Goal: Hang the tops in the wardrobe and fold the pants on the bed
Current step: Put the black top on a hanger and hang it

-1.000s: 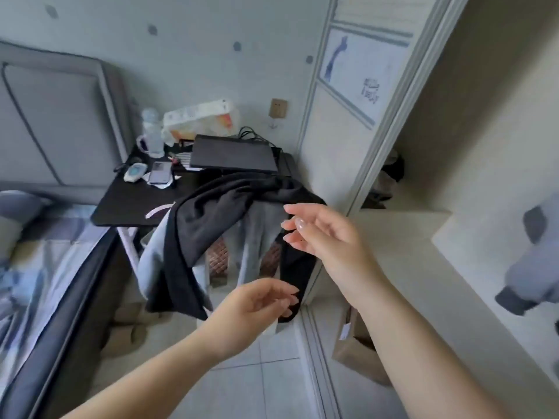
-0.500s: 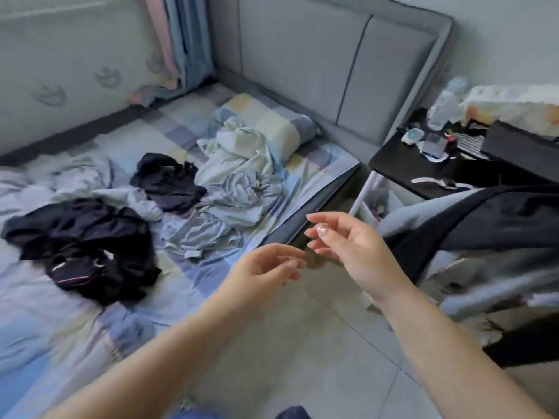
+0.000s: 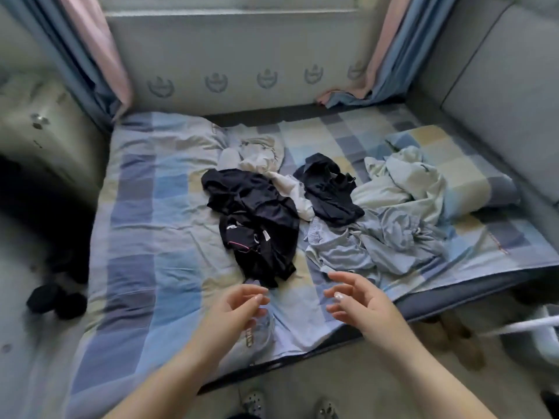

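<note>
Now the person is standing at the foot-side edge of the bed [image 3: 145,225], which is filling most of the view with its checked blue and yellow cover. All positions are being noted against the black garment heap [image 3: 257,225] lying mid-bed. Right of the heap, a pale green and grey-blue tangle of clothes [image 3: 393,219] is spreading toward the pillow [image 3: 472,164]. Just right of and behind the heap, a smaller black garment [image 3: 329,192] is lying, with a white piece [image 3: 266,164] touching the heap's far side. The wardrobe is not showing here.

Both hands are hovering near the heap's near edge, empty. The left hand [image 3: 239,309] is holding its fingers loosely curled on nothing; the right hand [image 3: 360,300] is spreading its fingers apart, also touching nothing.

Risk, as a judgement: tops and pants are lying intermixed and crumpled, so a grab at the heap could be dragging up two pieces together, or mistaking a top for pants.
</note>
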